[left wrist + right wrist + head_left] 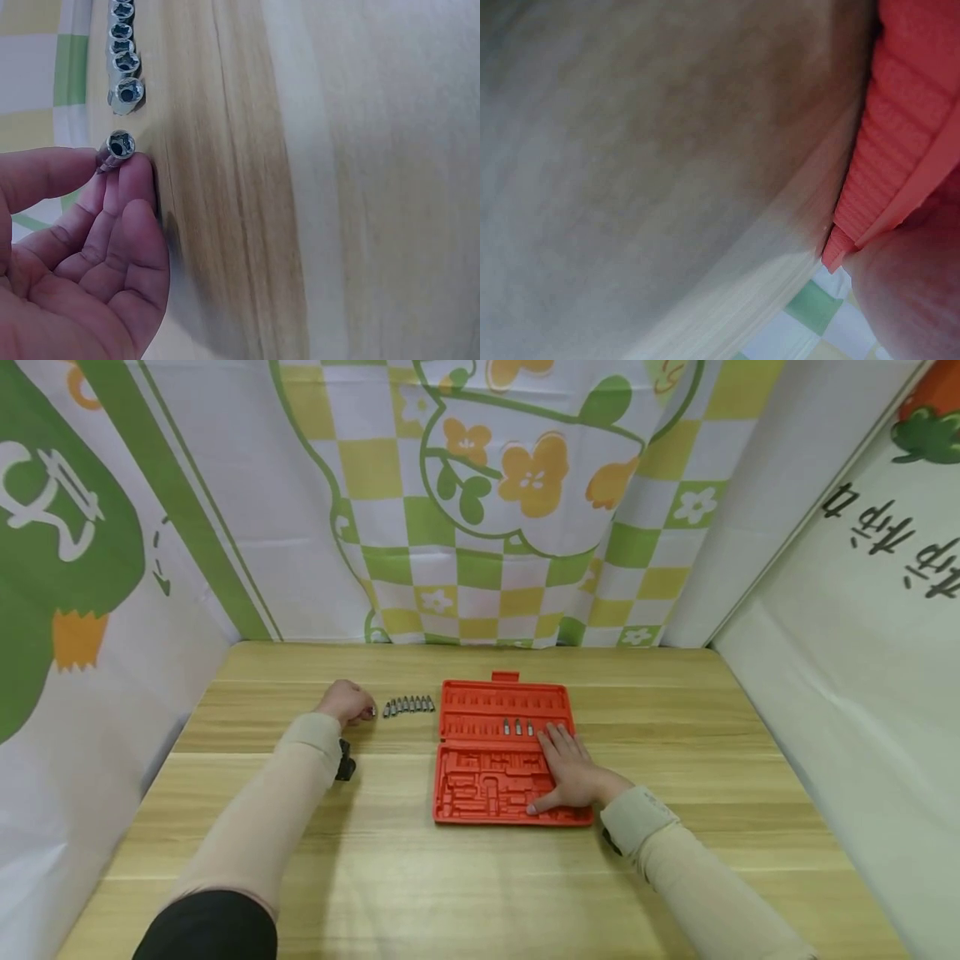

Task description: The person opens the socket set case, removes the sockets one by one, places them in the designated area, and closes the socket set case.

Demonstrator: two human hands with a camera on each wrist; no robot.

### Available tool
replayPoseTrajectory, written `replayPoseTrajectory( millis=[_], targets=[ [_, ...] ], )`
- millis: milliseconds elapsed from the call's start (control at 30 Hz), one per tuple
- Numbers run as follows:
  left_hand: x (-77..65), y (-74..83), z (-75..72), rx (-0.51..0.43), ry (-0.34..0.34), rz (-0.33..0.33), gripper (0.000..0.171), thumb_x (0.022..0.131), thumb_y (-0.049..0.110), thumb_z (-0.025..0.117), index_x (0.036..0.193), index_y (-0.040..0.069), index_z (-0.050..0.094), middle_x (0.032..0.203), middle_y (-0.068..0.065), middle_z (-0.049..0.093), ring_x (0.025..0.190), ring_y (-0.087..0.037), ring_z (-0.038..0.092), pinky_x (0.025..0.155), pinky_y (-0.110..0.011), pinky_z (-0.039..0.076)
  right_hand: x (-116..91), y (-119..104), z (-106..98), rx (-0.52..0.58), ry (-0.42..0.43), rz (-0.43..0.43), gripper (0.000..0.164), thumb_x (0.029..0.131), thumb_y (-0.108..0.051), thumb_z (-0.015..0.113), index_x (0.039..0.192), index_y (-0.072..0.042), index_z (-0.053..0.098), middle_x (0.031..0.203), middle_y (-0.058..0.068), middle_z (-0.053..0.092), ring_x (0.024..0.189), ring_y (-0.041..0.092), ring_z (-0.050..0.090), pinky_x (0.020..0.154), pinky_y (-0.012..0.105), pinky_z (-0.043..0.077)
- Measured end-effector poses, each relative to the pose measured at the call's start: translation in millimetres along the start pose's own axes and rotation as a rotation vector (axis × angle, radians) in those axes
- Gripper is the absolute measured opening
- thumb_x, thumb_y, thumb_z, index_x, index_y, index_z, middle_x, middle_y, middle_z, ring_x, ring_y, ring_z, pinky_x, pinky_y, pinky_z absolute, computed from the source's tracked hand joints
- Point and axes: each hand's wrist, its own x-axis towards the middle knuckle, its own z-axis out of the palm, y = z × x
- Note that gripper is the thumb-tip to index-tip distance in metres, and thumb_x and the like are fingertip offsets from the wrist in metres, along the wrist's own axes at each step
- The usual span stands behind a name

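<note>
Between thumb and fingertips, my left hand point(348, 702) pinches a small metal socket point(118, 146), its hollow end showing in the left wrist view. It is at the near end of a row of several similar sockets point(408, 705) on the table, a short gap apart from them. To the right lies an unfolded red plastic tool case point(457, 817) with moulded slots. Three small metal pieces point(517, 727) sit in its upper half. My right hand point(576, 775) rests on the case's right side with fingers spread, covering part of it. The right wrist view shows the case's ribbed red side point(889, 124) close up.
The wood-grain table point(360, 877) extends around the case. A patterned green, yellow and white cloth point(457, 568) hangs behind its far edge. White printed sheets flank the table on the left and right.
</note>
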Motion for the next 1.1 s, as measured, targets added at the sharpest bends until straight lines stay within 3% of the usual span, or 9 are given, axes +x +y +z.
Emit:
replayPoseTrajectory(
  millis=[133,333,633,867,1000,1100],
  targets=[
    [-0.7,3.0,1.7,0.098,0.005,0.023,0.009,0.091,0.001,0.063,0.09,-0.005,0.07,0.071,-0.005,0.064,0.057,-0.012,0.053,0.056,-0.025,0.05,0,-1,0,0.01,-0.002,-0.003,0.128,0.082,-0.053,0.085,0.16,0.011,0.005,0.166,0.034,-0.005,0.153,0.049,-0.008,0.121,0.061,-0.003],
    [-6.2,11.9,5.3,0.26,0.005,0.072,0.019,0.092,0.003,0.06,0.076,-0.001,0.07,0.064,-0.005,0.064,0.052,-0.012,0.049,0.054,-0.027,0.046,-1,-2,-1,0.019,-0.003,-0.006,0.128,0.083,-0.052,0.085,0.16,0.011,0.005,0.166,0.034,-0.005,0.153,0.049,-0.009,0.121,0.061,-0.003],
    [-9.9,17.7,8.7,0.396,0.036,0.117,0.028,0.087,0.001,0.053,0.061,0.007,0.058,0.059,-0.003,0.054,0.053,-0.015,0.048,0.054,-0.029,0.044,-2,-2,-1,0.021,0.001,-0.009,0.128,0.083,-0.051,0.085,0.16,0.012,0.005,0.165,0.034,-0.005,0.152,0.05,-0.008,0.121,0.061,-0.003],
    [-8.4,14.0,8.8,0.382,0.05,0.123,0.03,0.088,0.001,0.051,0.06,0.007,0.06,0.06,-0.004,0.055,0.054,-0.016,0.047,0.054,-0.029,0.043,-1,-1,-1,0.021,0.003,-0.004,0.128,0.082,-0.052,0.085,0.16,0.011,0.005,0.166,0.034,-0.005,0.153,0.049,-0.008,0.121,0.061,-0.003],
    [-8.3,11.9,9.1,0.317,0.078,0.116,0.029,0.089,0.0,0.049,0.062,0.007,0.055,0.059,-0.002,0.05,0.052,-0.015,0.042,0.052,-0.029,0.041,0,1,1,0.01,0.002,-0.003,0.129,0.082,-0.054,0.084,0.16,0.011,0.005,0.166,0.033,-0.005,0.153,0.049,-0.008,0.121,0.061,-0.003],
    [-9.4,16.8,13.1,0.232,0.144,0.138,0.024,0.093,0.002,0.046,0.072,0.006,0.056,0.067,-0.003,0.052,0.055,-0.015,0.044,0.052,-0.029,0.041,0,2,1,0.006,0.004,0.001,0.129,0.082,-0.054,0.084,0.16,0.01,0.004,0.166,0.033,-0.005,0.153,0.049,-0.008,0.121,0.061,-0.003]
  ],
)
